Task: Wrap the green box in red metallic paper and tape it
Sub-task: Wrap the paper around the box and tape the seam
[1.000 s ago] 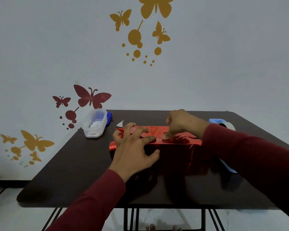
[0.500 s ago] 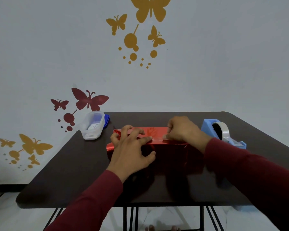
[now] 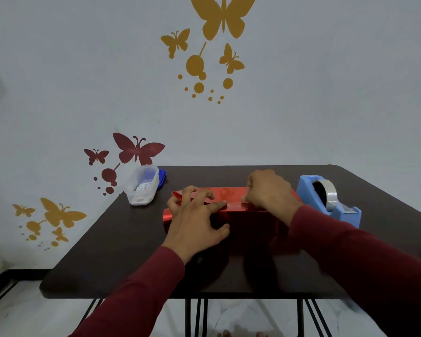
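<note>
Left hand [image 3: 195, 221] still lying spread on the red paper [image 3: 229, 194], right hand [image 3: 267, 190] keeping its curled fingers pressing the seam, blue tape dispenser [image 3: 326, 200] now showing fully.

one red-wrapped box [image 3: 231, 210], one tape dispenser [image 3: 326, 200], one plastic container [image 3: 142, 184], two hands, one table [image 3: 122, 251]

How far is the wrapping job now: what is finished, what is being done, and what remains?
Done: the shiny red metallic paper already covers the long box; no green shows. In hand: the left hand presses the paper flat while the right hand works at the top seam, seemingly pressing tape. Left: the paper's left end looks unfolded; the blue tape dispenser stands ready.
</note>
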